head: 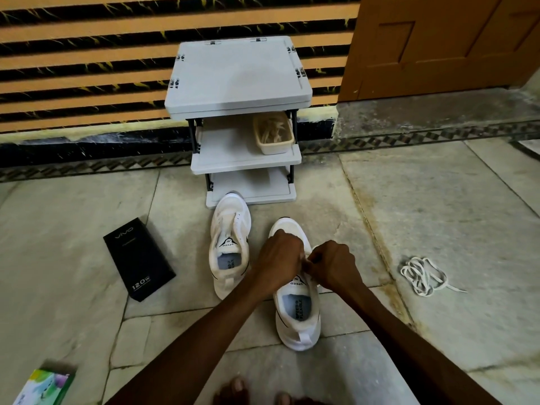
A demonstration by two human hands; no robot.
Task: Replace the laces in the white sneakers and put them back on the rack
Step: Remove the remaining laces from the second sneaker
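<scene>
Lacing the nearer white sneaker (298,317), on the floor (438,214) before the rack (242,74).
Left hand (277,258) and right hand (333,266) have curled fingers (315,266) pinching the lace (hidden beneath them) above the tongue (298,280); draw both ends evenly snug.

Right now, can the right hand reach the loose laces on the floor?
Probably yes: only bare floor lies between the right hand and loose laces, though it pinches the sneaker's lace.

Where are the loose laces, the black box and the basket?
loose laces (420,276): head view, middle of the tangle.
black box (138,258): head view, centre of its top.
basket (277,147): head view, its front wall.
</scene>
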